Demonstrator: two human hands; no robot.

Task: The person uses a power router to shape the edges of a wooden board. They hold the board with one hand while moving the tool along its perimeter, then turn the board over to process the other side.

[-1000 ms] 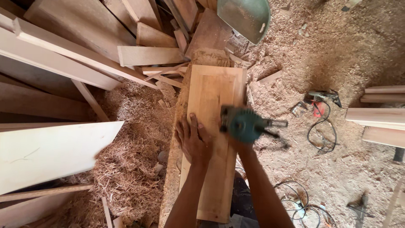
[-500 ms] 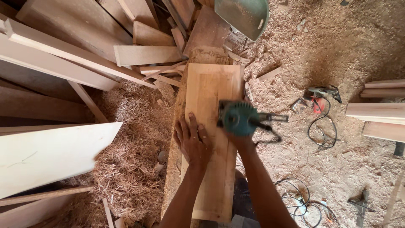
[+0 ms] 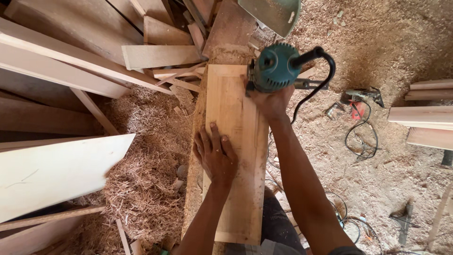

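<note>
- Pale planks [image 3: 56,174] and wood shavings [image 3: 141,189] lie far left.
- Left hand [image 3: 215,156] presses flat, fingers spread, on the wooden panel [image 3: 238,141].
- Right hand [image 3: 272,101] grips the teal router [image 3: 276,67] at the panel's far right edge.
- Sawdust floor [image 3: 391,47] carries a black cable [image 3: 361,137].

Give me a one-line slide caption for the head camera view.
Left hand pressed flat on a wooden panel while the right hand holds a teal power router at its far right edge, sawdust all around.
</note>
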